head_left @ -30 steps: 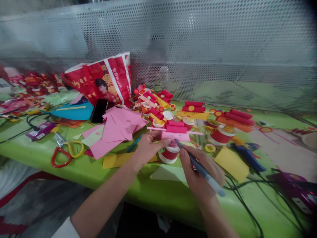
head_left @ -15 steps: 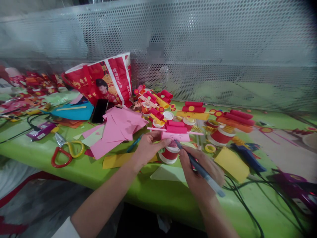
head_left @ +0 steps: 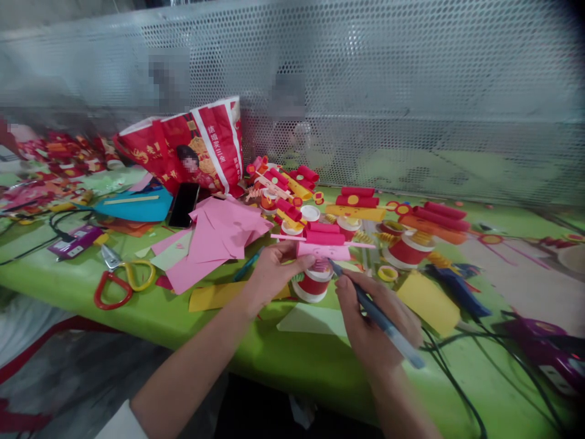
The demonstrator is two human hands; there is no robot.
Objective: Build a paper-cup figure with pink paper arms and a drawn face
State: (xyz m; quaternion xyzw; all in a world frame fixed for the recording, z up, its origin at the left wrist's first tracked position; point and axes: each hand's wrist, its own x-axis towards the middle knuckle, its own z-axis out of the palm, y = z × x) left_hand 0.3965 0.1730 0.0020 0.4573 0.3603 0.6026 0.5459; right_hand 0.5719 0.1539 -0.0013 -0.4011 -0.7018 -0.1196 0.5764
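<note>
A paper figure (head_left: 325, 250) with a pink rolled face and red rolls on top stands on a red and white paper cup (head_left: 312, 285). My left hand (head_left: 274, 268) pinches the figure's left side, thumb in front below the pink roll. Closed around a dark pen (head_left: 379, 317) is my right hand (head_left: 381, 317), just right of the cup. The pen tip points at the lower right of the face; whether it touches cannot be made out. Small drawn marks show on the face. A pale green paper piece (head_left: 311, 320) lies before the cup.
Scissors (head_left: 123, 280), pink paper sheets (head_left: 219, 235) and a phone (head_left: 183, 205) lie to the left, before a red bag (head_left: 192, 146). Several finished-looking figures stand behind. Yellow paper (head_left: 427, 302), black cables and a purple power strip (head_left: 548, 353) are on the right.
My right hand and the pen have shifted slightly right and down, the tip drawing back a little from the face. My left hand and the figure stay almost where they were.
</note>
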